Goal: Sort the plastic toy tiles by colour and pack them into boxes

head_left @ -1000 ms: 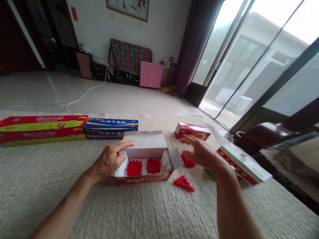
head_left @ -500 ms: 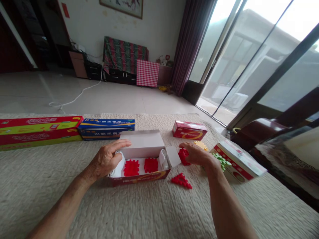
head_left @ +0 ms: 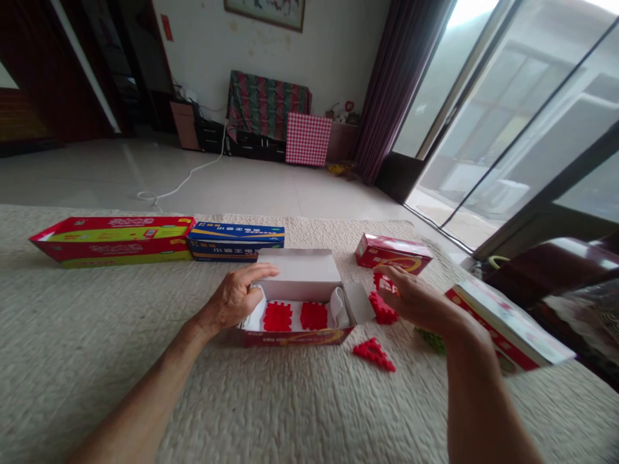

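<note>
An open red cardboard box [head_left: 300, 338] sits before me, its white lid folded back. Inside, on white lining, lie two red notched square pieces: one left [head_left: 277, 317], one right [head_left: 314, 316]. My left hand [head_left: 236, 298] grips the box's left end, fingers along the lid and thumb at the edge. To the right of the box, my right hand [head_left: 411, 298] pinches a red openwork toy piece [head_left: 381, 281]. Below it a red notched piece [head_left: 383, 309] lies on the cloth, partly covered by the fingers. Nearer me rests a red triangular piece [head_left: 374, 355].
A green piece [head_left: 431, 339] shows beside my right wrist. Behind stand a small red box [head_left: 393, 252], a blue box [head_left: 236, 243] and a long red-and-yellow box [head_left: 116, 241]. A white-and-red carton [head_left: 512, 328] stands at right on the quilted cloth [head_left: 271, 406].
The view has turned left, so everything sits further right. My right hand has a red piece lifted in its fingers and now covers the yellow piece. My left hand stays at the box.
</note>
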A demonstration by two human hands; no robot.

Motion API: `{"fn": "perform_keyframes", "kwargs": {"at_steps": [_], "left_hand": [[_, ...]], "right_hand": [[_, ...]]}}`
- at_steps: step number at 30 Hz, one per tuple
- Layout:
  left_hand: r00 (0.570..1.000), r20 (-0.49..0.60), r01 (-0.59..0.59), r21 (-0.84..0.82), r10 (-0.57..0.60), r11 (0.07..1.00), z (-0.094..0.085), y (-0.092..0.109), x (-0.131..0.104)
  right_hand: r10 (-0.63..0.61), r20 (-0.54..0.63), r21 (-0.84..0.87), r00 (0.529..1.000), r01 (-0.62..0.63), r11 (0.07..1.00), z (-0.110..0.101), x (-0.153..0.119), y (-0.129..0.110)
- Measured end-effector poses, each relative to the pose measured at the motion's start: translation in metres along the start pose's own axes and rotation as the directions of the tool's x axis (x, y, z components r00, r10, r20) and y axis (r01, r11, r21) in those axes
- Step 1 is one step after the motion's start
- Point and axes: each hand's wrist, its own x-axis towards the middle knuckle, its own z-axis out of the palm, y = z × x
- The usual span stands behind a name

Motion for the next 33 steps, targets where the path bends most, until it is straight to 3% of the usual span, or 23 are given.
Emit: {"fn": "perform_keyframes", "kwargs": {"at_steps": [4, 6, 12, 18, 22, 26, 30, 33], "left_hand": [[1.0, -0.013, 0.004, -0.032, -0.004, 0.999, 0.0, -0.001, 0.0], [1.0, -0.014, 0.004, -0.046, -0.005, 0.999, 0.0, -0.002, 0.0], [0.999, -0.018, 0.029, -0.083, -0.03, 0.996, 0.0, -0.002, 0.001], [0.999, -0.022, 0.046, -0.094, -0.048, 0.995, 0.0, 0.0, 0.001], [0.998, -0.026, 0.047, -0.105, -0.05, 0.993, -0.001, 0.001, 0.001], [0.999, -0.022, 0.04, -0.095, -0.042, 0.995, -0.001, 0.001, 0.001], [0.999, -0.028, 0.033, -0.083, -0.035, 0.996, 0.0, 0.001, 0.001], [0.999, -0.026, 0.03, -0.077, -0.032, 0.997, 0.001, 0.001, 0.0]], "right_hand": [[-0.189, -0.143, 0.083, 0.972, 0.202, 0.976, -0.005, -0.004, -0.036], [-0.253, -0.152, 0.137, 0.955, 0.274, 0.952, -0.004, -0.003, -0.064], [-0.377, -0.016, 0.197, 0.926, 0.373, 0.907, 0.012, 0.014, -0.138], [-0.415, 0.056, 0.199, 0.908, 0.397, 0.896, 0.03, 0.025, -0.158], [-0.43, 0.006, 0.249, 0.903, 0.415, 0.875, 0.031, 0.028, -0.158], [-0.373, -0.117, 0.25, 0.92, 0.391, 0.886, 0.014, 0.023, -0.142], [-0.27, -0.192, 0.195, 0.944, 0.306, 0.932, 0.0, 0.016, -0.087], [-0.163, -0.123, 0.103, 0.979, 0.176, 0.979, 0.001, 0.011, -0.031]]}}
